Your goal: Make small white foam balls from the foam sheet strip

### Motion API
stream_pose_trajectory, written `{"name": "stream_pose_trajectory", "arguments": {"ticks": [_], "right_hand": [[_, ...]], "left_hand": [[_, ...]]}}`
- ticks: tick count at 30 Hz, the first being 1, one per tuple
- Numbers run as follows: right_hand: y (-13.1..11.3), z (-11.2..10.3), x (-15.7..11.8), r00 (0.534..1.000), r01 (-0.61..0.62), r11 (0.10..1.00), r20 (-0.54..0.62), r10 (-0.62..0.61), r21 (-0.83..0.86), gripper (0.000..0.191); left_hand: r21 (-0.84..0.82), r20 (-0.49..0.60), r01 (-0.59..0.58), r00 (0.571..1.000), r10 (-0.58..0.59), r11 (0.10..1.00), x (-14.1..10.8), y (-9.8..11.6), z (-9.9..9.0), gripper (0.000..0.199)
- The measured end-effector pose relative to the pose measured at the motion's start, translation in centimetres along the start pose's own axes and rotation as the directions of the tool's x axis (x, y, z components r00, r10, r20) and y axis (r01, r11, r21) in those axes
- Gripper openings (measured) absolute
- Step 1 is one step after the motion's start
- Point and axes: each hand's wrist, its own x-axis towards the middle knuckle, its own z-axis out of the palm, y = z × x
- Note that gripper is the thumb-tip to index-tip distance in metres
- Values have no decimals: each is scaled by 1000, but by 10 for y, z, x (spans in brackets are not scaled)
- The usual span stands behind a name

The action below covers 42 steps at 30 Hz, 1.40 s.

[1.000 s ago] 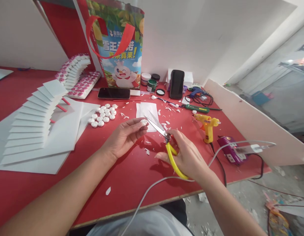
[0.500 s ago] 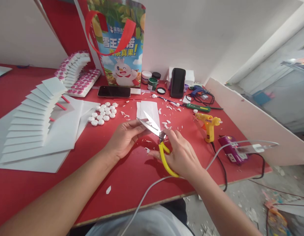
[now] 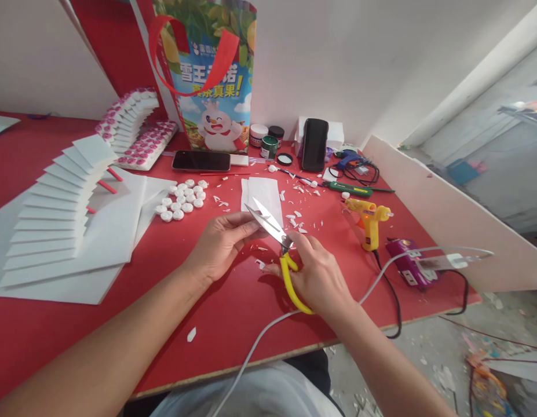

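Observation:
My right hand (image 3: 314, 266) is closed round the yellow handles of a pair of scissors (image 3: 289, 284), whose blades are slightly apart and point up and left. The fingers of my left hand (image 3: 222, 243) are pinched together beside the blades, on a small piece mostly hidden by the fingers and the metal. Just beyond the blades lies folded white paper (image 3: 266, 194). White scraps (image 3: 294, 220) are scattered on the red table (image 3: 233, 324) around the scissors. Several round white pieces (image 3: 181, 200) sit in a cluster beyond my left forearm.
A fan of white slats (image 3: 55, 214) lies on boards at the left. At the back stand a printed bag (image 3: 218, 110), paint jars (image 3: 269, 146) and a phone (image 3: 315, 145). A yellow glue gun (image 3: 369, 220) is at the right, and a grey cable (image 3: 259, 341) crosses the front edge.
The scissor blades have come slightly closer together, and the lower blade's tip has shifted a little right. Both hands stay in nearly the same place.

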Motion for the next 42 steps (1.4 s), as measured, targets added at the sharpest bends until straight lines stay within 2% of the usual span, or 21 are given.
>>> {"name": "stream_pose_trajectory", "arguments": {"ticks": [6, 10, 13, 18, 21, 24, 28, 31, 34, 36, 39, 42], "right_hand": [[-2, -1, -4, 999, -30, 997, 27, 28, 65, 44], [2, -9, -4, 991, -136, 956, 30, 133, 261, 41], [8, -17, -3, 981, -191, 935, 32, 191, 299, 46], [12, -23, -6, 987, -162, 959, 54, 153, 232, 60], [11, -21, -8, 987, -158, 965, 48, 151, 208, 60], [16, -18, -5, 981, -193, 970, -7, 196, 145, 55], [31, -15, 6, 952, -302, 952, -63, 299, -50, 47], [40, -15, 16, 927, -374, 897, -53, 372, -238, 45], [42, -16, 22, 919, -380, 860, -35, 392, -342, 39], [40, -19, 25, 928, -346, 856, -4, 373, -384, 36], [35, -25, 28, 935, -278, 848, 77, 347, -450, 35], [31, -34, 30, 942, -227, 856, 119, 315, -464, 33]], "left_hand": [[-29, -28, 34, 999, -35, 999, 2, -1, -1, 13], [-66, -15, 95, 995, -96, 993, 2, 0, -1, 20], [-66, 7, 138, 990, -138, 988, 1, 3, -1, 27], [-123, 46, 141, 990, -137, 982, 1, 6, -3, 25], [-155, 82, 149, 987, -137, 977, 0, 8, -3, 27], [-190, 124, 166, 982, -144, 968, -1, 9, -4, 29], [-224, 142, 198, 975, -169, 954, 0, 9, -6, 27], [-232, 126, 212, 974, -187, 949, 1, 8, -8, 27], [-213, 96, 176, 983, -159, 961, 1, 7, -7, 28], [-154, 68, 108, 993, -99, 982, 0, 7, -6, 30], [8, 31, -45, 999, 45, 999, -1, 7, -4, 34], [188, 10, -175, 984, 176, 966, -4, 9, -1, 38]]}}
